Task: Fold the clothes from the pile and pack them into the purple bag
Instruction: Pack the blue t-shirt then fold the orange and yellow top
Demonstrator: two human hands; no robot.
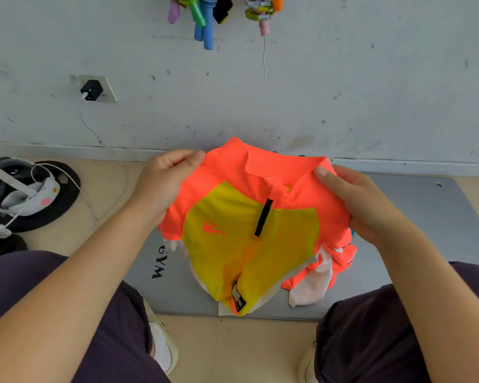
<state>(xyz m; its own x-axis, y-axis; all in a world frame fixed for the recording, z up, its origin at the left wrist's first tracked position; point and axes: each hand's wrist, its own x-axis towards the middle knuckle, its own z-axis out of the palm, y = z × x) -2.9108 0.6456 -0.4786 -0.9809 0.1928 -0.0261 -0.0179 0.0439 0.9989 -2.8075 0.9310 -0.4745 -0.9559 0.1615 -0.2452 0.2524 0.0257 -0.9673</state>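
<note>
- Left hand (166,179) is grasping the far-left shoulder of an orange-and-yellow zip-neck shirt (249,236), thumb on top and fingers curled under the fabric.
- Right hand (351,197) is gripping the far-right shoulder beside the collar, thumb pressing onto the orange fabric.
- Shirt is being held up between both hands over the grey mat (426,217), collar pointing far toward the wall (343,92), hem hanging near, toward the person.
- Its long axis is running far to near; the black zipper strip (263,218) is lying along that line, slightly tilted.
- Hem and a white-lined orange sleeve (315,275) are trailing onto the mat at right.
- Black charger (91,90) is sitting in a wall socket, far left.
</note>
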